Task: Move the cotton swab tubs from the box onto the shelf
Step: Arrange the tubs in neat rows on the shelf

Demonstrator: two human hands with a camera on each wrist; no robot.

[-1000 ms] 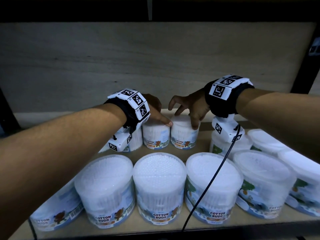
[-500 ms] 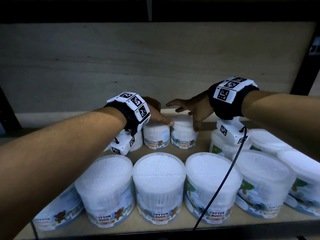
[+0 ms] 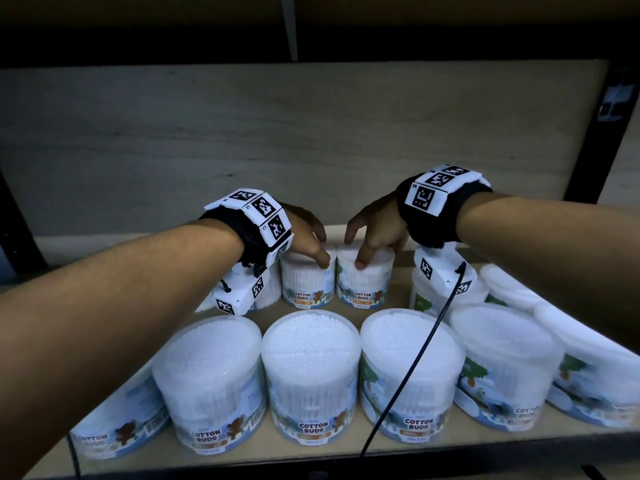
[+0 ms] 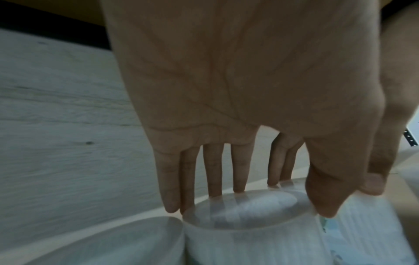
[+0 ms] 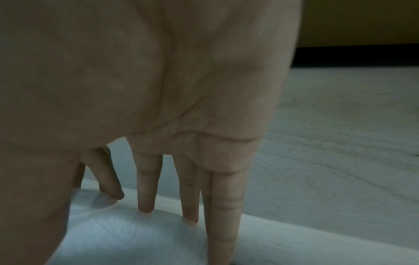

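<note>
Two small cotton swab tubs stand side by side at the back of the shelf (image 3: pixel 398 299). My left hand (image 3: pixel 317 249) grips the left tub (image 3: pixel 307 282) from above, thumb on its front rim and fingers down behind it. The left wrist view shows those fingers (image 4: pixel 213 170) straight behind the clear lid (image 4: pixel 244 226). My right hand (image 3: pixel 367 244) holds the right tub (image 3: pixel 363 282) the same way, with the index finger lifted. In the right wrist view its fingertips (image 5: pixel 146 206) touch the far rim of the lid (image 5: pixel 127 238). No box is in view.
A row of several large cotton bud tubs (image 3: pixel 311 375) fills the shelf's front edge. More large tubs (image 3: pixel 426 303) stand behind them at the right. A black cable (image 3: pixel 415 362) hangs from my right wrist over the front row. The wooden back panel (image 3: pixel 311 133) is close behind.
Half a second ago my right hand's fingers were spread and lifted off the right tub; now thumb and fingers are back on it. My left hand has stayed on the left tub.
</note>
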